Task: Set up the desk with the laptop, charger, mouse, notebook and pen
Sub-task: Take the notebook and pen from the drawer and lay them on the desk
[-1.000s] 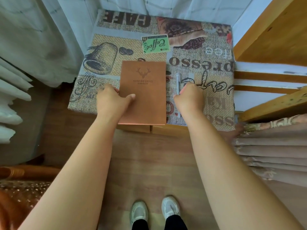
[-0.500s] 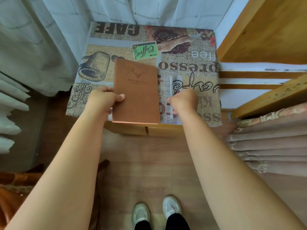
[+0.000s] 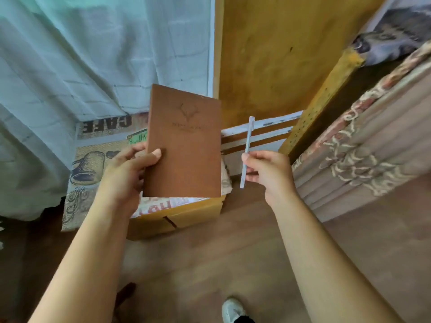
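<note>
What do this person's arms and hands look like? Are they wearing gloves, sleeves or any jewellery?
Both hands are bare: no gloves on the left hand or the right hand. No rings, watch or bracelet show on the sides facing the camera. Both forearms are uncovered as far as the picture reaches, so no sleeve is visible. The fingernails that show look short and unpainted.

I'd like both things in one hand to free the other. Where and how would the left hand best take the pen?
Probably at the bare upper barrel of the pen, above the right hand, coming from its left. It stands near upright with that stretch clear. The left hand already clamps the notebook at its left edge, so pinning the pen under that thumb looks awkward.
</note>
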